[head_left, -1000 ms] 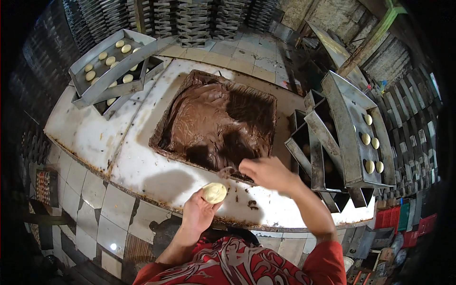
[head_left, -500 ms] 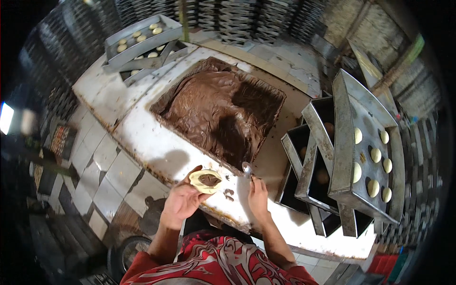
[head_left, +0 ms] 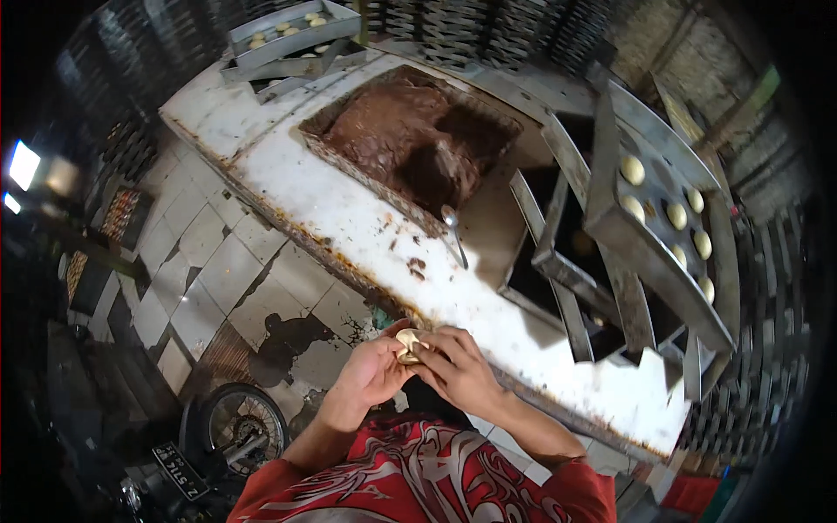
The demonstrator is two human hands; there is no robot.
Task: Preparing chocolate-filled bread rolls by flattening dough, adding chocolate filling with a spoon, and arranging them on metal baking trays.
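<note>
Pale dough [head_left: 408,345] sits between my two hands, close to my body and just off the table's near edge. My left hand [head_left: 366,375] cups it from the left with curled fingers. From the right, my right hand [head_left: 460,370] pinches its upper side, so the chocolate filling does not show now. A metal spoon [head_left: 456,237] lies on the white table top, its smeared bowl against the near corner of a tray. That wide tray [head_left: 362,187] holds a mass of brown chocolate paste [head_left: 384,122] with a dark hollow in it.
Metal trays [head_left: 623,218] stand stacked crosswise on the right, the top one bearing several dough balls [head_left: 677,215]. More trays with dough balls [head_left: 292,42] stand at the far left. Brown crumbs [head_left: 417,266] dot the white table [head_left: 288,192]. A motorbike wheel [head_left: 244,418] is at lower left.
My right hand has let go of the spoon, leaving it on the table, and joined my left at the dough. The open dough cup is now folded together, nearer my body.
</note>
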